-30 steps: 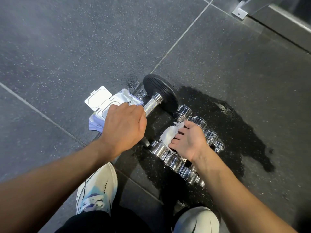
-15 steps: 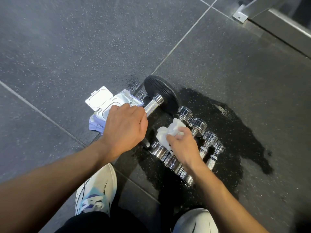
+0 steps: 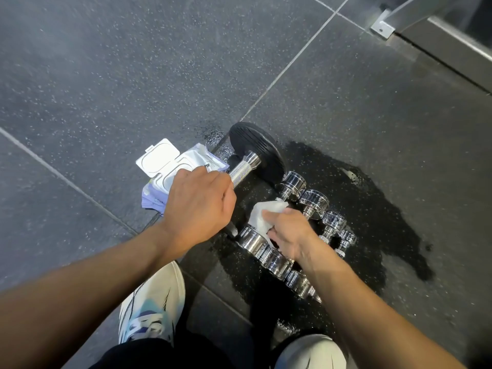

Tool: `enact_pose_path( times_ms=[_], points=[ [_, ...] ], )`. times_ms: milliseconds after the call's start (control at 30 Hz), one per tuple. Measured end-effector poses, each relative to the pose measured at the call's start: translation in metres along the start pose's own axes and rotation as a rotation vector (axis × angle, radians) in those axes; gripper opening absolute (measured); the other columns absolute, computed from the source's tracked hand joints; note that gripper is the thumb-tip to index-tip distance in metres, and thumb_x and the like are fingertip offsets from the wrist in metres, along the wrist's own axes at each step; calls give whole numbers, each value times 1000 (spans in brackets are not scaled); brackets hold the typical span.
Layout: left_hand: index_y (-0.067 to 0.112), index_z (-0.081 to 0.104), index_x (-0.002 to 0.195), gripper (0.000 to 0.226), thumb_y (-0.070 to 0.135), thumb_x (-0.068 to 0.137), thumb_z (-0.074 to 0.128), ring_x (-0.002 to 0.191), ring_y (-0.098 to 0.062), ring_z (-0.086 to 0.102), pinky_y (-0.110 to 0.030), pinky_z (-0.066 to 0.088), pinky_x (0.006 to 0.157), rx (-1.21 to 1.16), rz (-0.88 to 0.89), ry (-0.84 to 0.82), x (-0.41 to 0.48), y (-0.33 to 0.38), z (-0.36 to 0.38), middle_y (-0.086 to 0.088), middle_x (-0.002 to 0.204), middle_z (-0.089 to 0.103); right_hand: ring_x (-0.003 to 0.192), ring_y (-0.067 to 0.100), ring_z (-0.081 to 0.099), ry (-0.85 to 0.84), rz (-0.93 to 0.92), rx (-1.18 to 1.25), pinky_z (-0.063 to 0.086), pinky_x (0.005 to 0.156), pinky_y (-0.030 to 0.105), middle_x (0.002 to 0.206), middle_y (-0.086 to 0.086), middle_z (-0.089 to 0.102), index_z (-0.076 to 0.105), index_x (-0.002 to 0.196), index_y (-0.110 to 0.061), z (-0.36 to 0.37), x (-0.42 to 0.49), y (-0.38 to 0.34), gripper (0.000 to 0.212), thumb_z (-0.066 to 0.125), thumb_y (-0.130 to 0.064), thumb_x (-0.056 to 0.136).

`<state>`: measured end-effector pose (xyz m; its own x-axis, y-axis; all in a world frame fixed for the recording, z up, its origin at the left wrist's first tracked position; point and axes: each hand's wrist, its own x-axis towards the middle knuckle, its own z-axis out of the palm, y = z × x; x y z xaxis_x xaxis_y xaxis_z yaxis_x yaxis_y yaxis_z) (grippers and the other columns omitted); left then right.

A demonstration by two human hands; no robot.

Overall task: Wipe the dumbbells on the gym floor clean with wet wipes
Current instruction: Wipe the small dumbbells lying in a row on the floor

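A large dumbbell with a black rubber head point(image 3: 257, 149) and a knurled steel handle lies on the dark gym floor. My left hand point(image 3: 198, 206) grips that handle and hides its near end. To its right, several small chrome dumbbells point(image 3: 314, 199) lie side by side in a row. My right hand point(image 3: 290, 231) holds a crumpled white wet wipe point(image 3: 262, 214) and presses it on the handles of the leftmost chrome dumbbells.
An open pack of wet wipes point(image 3: 170, 166) with its lid flipped up lies left of the black dumbbell. A dark wet patch point(image 3: 372, 209) spreads under and right of the chrome dumbbells. My two shoes point(image 3: 151, 304) are below. A metal frame base point(image 3: 439, 41) runs across the top right.
My right hand with the wipe has slid from the middle chrome dumbbells toward the left ones, nearer me. My left hand has kept its grip on the large dumbbell's handle.
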<state>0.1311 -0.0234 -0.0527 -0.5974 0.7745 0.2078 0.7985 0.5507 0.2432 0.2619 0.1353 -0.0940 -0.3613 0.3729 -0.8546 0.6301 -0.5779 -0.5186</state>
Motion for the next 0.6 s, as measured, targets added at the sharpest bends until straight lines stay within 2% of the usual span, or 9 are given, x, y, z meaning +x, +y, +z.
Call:
enact_pose_path(
  times_ms=[33,67,167,267,333,400,433,533,600],
  points=[
    [18,51,69,33,26,99,40,60,-25,37,-41,37,61,2,0,-2,0,0,0,7,61,36,76,20,74,16,-4,79,62,64,32,107,16,69,53,127,-2,-1,2,-8,27,60,-5,101],
    [18,50,69,33,25,99,40,59,-25,37,-41,37,60,3,1,-3,0,0,0,7,61,35,79,22,75,52,-16,147,62,65,32,109,17,68,51,131,-1,-2,5,-15,30,58,-5,102],
    [19,46,68,32,25,99,41,58,-24,36,-41,37,60,0,8,-5,0,-1,1,7,59,34,103,29,67,139,-28,230,57,94,42,115,15,65,42,144,1,6,14,-20,46,56,-15,104],
    [23,40,69,29,25,98,39,58,-23,33,-38,30,60,-18,12,11,0,0,-1,8,60,30,111,25,59,120,2,82,49,105,40,120,8,58,40,146,-5,13,7,-7,44,49,-25,108],
    [24,40,69,29,26,98,37,59,-23,33,-37,28,62,-15,9,13,-1,0,-1,9,61,30,103,22,60,45,40,16,54,94,35,115,8,60,46,140,0,11,4,-1,40,50,-22,107],
    [24,40,70,29,27,98,37,60,-23,34,-37,27,62,-12,9,13,-1,0,-1,9,62,30,89,20,64,7,68,-32,55,72,31,108,13,67,54,132,6,9,4,1,34,56,-14,104],
    [24,39,70,28,27,98,37,60,-23,33,-37,26,62,-10,9,14,-1,0,-1,9,62,30,87,22,65,26,68,-36,56,70,33,109,16,68,57,128,7,8,6,0,31,58,-11,103],
    [23,40,69,29,26,98,36,59,-24,32,-36,23,63,0,7,4,0,0,-2,8,61,30,93,31,69,117,44,54,57,89,47,108,24,68,59,117,8,3,11,-15,20,55,-6,103],
    [22,42,68,31,26,98,37,59,-23,33,-36,22,64,10,6,0,-1,0,-2,8,60,31,100,35,69,161,7,114,56,95,52,114,25,67,54,124,8,1,20,-25,26,53,-9,104]
  ],
)
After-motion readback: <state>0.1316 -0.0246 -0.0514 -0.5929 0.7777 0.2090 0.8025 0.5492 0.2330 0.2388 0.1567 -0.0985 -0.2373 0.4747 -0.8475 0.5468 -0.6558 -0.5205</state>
